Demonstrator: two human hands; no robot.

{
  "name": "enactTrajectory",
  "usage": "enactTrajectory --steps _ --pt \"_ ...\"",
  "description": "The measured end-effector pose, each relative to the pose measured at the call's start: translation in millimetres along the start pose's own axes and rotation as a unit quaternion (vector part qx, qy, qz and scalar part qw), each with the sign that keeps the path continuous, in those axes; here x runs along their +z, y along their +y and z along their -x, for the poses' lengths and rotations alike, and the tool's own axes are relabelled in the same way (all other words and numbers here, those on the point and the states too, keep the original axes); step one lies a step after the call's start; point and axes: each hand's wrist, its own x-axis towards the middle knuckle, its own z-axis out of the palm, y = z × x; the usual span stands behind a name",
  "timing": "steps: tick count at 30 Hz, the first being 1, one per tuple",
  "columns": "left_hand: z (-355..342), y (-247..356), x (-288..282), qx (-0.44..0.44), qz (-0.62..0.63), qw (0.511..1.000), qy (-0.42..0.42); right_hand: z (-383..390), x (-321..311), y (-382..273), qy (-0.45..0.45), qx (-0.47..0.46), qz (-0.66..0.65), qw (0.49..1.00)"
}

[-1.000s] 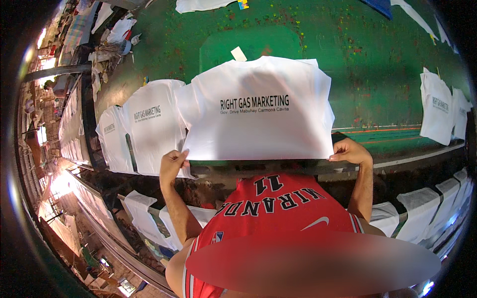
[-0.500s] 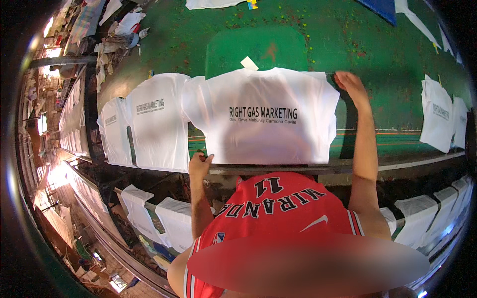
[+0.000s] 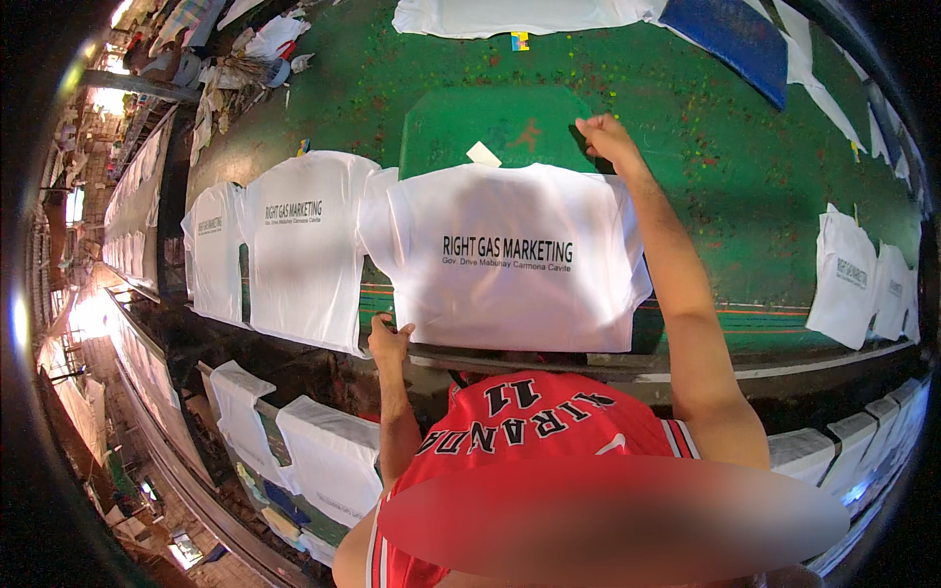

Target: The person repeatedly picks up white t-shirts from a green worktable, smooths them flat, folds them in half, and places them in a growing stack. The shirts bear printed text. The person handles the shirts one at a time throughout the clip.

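Note:
A white T-shirt [image 3: 510, 309] with dark lettering lies flat in front of me on a long green table, its hem toward my body. My left hand [image 3: 390, 341] is closed in a pinch at the hem's left corner, on the table's near edge. Beyond the shirt's upper right part, my right hand [image 3: 610, 142] is raised over a green board [image 3: 490, 122]; its fingers are curled together, and what they hold, if anything, is hidden. My right forearm passes over the shirt's right sleeve. A small pale card [image 3: 483, 155] sits on the board by the collar.
More printed white shirts [image 3: 304, 265] lie to the left, and others [image 3: 845, 279] to the right. A dark blue panel [image 3: 730, 44] is at the far right, near a white shirt [image 3: 510, 17] across the table. Draped shirts [image 3: 333, 456] line another table behind me.
My right hand has moved left and farther away, from beside the shirt's right sleeve to over the board. My left hand stays at the hem corner. The view has shifted slightly.

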Motion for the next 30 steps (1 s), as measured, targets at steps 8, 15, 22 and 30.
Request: enactTrajectory --steps 8,15,22,30 --pt "-4.7 2.6 0.1 0.010 -0.048 0.999 0.010 -34.8 17.5 -26.8 0.105 0.061 0.183 0.976" --pt "-1.3 5.7 -2.7 0.026 -0.046 0.999 0.008 -54.0 34.5 -60.2 0.118 0.164 0.263 0.943" --pt "-6.0 7.5 -2.5 0.007 -0.045 0.999 -0.010 -77.6 -25.5 -57.5 -0.166 0.091 -0.074 0.979" --pt "-9.3 -3.0 -3.9 0.004 -0.024 0.999 -0.029 -116.1 -86.1 -78.0 -0.050 -0.019 -0.283 0.958"
